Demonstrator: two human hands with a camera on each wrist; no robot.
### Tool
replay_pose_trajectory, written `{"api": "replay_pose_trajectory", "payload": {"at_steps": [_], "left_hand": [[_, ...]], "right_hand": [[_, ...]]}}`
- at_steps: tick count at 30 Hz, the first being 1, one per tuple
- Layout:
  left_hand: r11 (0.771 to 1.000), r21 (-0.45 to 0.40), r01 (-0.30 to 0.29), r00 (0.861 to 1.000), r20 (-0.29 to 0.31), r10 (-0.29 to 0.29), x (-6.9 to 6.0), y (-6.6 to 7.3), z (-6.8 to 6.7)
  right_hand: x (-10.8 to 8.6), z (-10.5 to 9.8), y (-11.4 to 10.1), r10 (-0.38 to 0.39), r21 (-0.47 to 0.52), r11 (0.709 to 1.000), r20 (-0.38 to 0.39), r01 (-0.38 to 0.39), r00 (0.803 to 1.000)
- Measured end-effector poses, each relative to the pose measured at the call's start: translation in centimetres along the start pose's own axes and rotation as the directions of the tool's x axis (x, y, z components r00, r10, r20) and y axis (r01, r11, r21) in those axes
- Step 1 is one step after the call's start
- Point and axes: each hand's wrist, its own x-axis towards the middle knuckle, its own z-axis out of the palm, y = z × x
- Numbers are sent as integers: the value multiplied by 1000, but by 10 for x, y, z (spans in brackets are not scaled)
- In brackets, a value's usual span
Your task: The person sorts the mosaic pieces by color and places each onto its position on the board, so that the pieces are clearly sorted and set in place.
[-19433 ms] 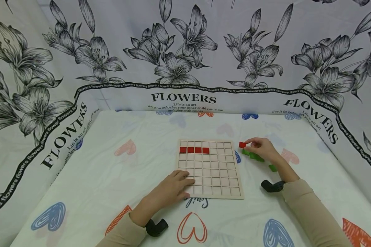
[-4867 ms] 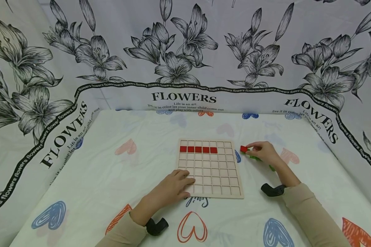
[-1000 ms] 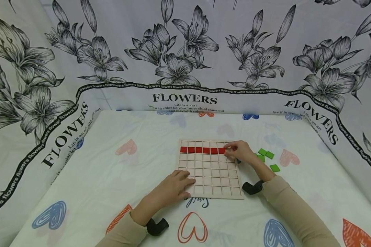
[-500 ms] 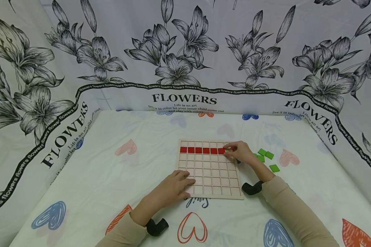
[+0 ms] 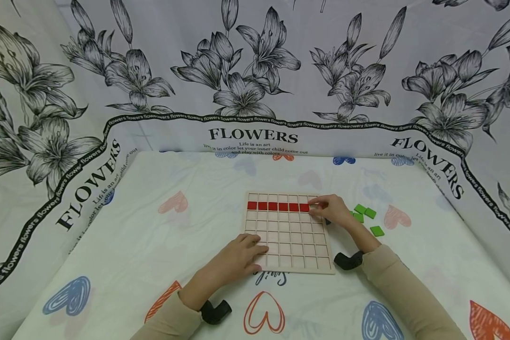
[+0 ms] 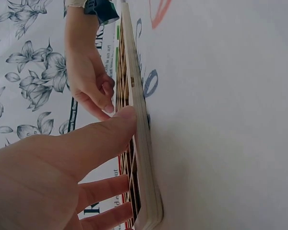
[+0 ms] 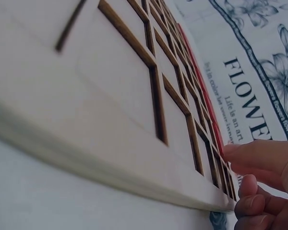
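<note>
So, end red tile (image 5: 304, 208) lies just left of the right hand (image 5: 332, 209)

We see that hand's fingers touching the tile's right edge; whether they're clamped on it, we can't tell. Tile ends a red row (image 5: 273, 206) running left to right, second line from the far edge of our board (image 5: 297, 249). Left hand (image 5: 235, 257) is farther off, fingers apart over the near-left corner. Green tiles (image 5: 370, 213) lie right of the board.
</note>
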Motion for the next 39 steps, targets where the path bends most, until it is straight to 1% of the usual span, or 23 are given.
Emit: {"api": "replay_pose_trajectory", "payload": {"at_steps": [3,6,13,16,23,30,39], "left_hand": [[1000,-1,4,1000,2,-4,0,0,-1],[1000,-1,9,1000,4,-9,0,1,-3],[1000,-1,25,1000,13,-25,-1,1,-4],[1000,-4,21,1000,12,-21,0,0,-4],[1000,8,-7,1000,2,7,1,1,-4],[1000,-2,-3,1000,2,3,0,1,-4],[1000,-15,1,1000,8,-1,-2,0,-2]], "right_hand": [[-2,-1,1,-3,9,1000,-8,4,1000],[-5,-3,3,-28,7,1000,-10,28,1000],[-12,-7,7,-35,30,999,-26,35,999],[-17,-11,8,-37,49,998,-20,38,999],[-34,-18,11,-8,82,997,-23,10,1000],[-46,-20,17,-47,76,996,-31,49,998],[-61,-24,21,-48,78,996,-50,52,998]]}}
